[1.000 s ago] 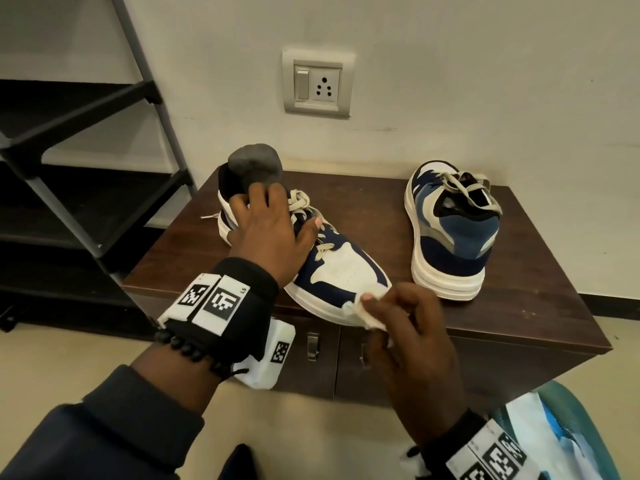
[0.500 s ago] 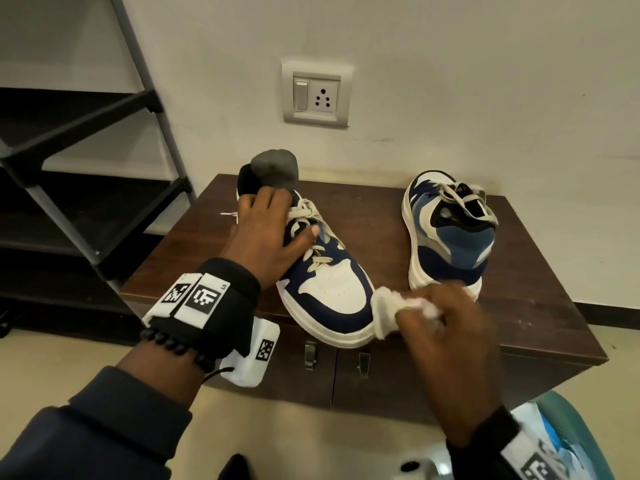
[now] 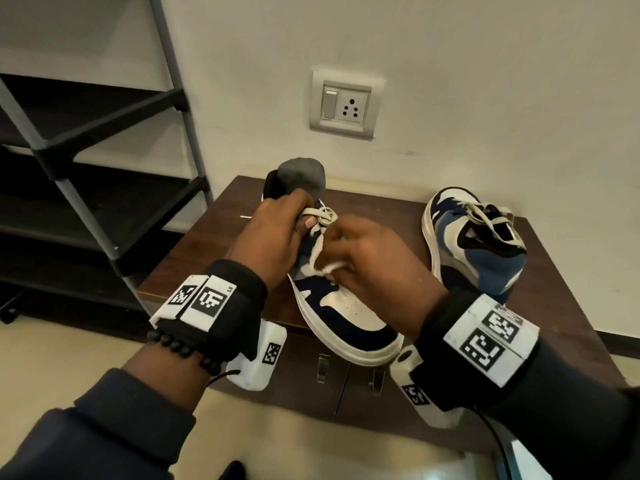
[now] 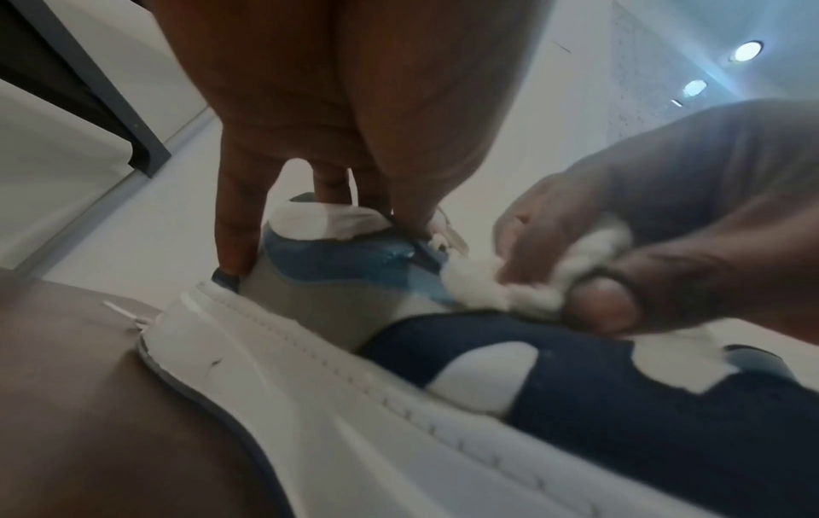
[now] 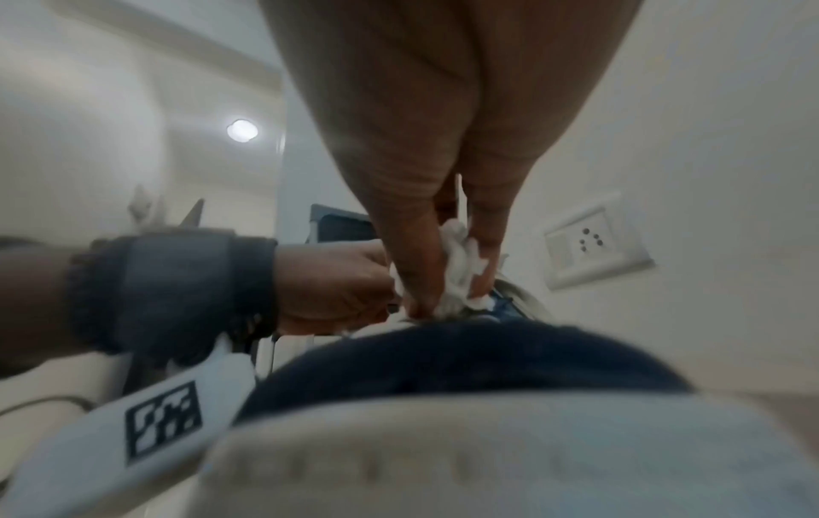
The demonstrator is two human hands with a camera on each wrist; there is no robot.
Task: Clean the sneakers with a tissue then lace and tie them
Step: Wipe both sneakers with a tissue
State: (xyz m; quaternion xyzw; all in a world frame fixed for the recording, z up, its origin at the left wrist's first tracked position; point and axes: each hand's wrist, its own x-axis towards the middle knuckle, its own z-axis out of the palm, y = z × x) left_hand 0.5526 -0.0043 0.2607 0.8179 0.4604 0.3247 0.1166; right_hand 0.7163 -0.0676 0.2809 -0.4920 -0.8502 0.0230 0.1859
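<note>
A navy and white sneaker (image 3: 349,317) lies on the brown cabinet top (image 3: 214,247), toe over the front edge, a grey sock (image 3: 301,174) stuffed in its collar. My left hand (image 3: 277,233) grips its upper by the heel side, thumb near the beige laces (image 3: 322,220). My right hand (image 3: 367,251) pinches a crumpled white tissue (image 4: 523,284) and presses it on the sneaker's side by the laces (image 5: 461,277). The second sneaker (image 3: 474,244) stands at the right, heel toward me, its laces loose.
A wall socket (image 3: 343,103) sits above the cabinet. A dark metal shelf rack (image 3: 104,168) stands to the left. Two cabinet door handles (image 3: 323,367) hang below the toe. Beige floor lies in front.
My right hand has carried the tissue from the sneaker's toe edge up to the lace area. The left hand has slid toward the laces, and the sneaker has turned toe toward me.
</note>
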